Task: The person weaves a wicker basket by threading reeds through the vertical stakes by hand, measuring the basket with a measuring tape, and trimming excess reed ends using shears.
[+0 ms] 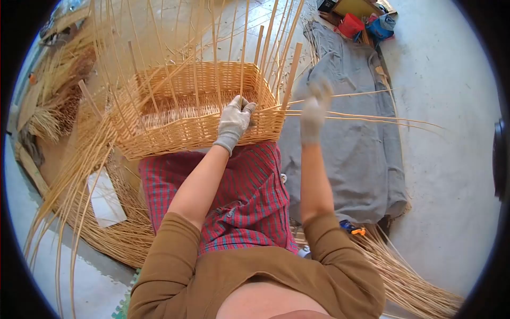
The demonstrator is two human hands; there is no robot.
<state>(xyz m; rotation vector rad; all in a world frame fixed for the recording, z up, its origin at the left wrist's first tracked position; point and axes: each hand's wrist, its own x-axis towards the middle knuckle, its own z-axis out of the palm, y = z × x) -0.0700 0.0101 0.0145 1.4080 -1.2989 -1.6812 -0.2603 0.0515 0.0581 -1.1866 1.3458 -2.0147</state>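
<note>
A rectangular basket (180,137) of glossy woven wicker lies across the far edge of the red-and-blue plaid cloth (239,196) over the lap. At its near rim, the gloved left hand (235,121) pinches a slender upright rod (244,58). The gloved right hand (314,111) is blurred, its grip unclear, beside thin sideways rods (398,121) above a limp, creased grey cloth (345,165).
</note>
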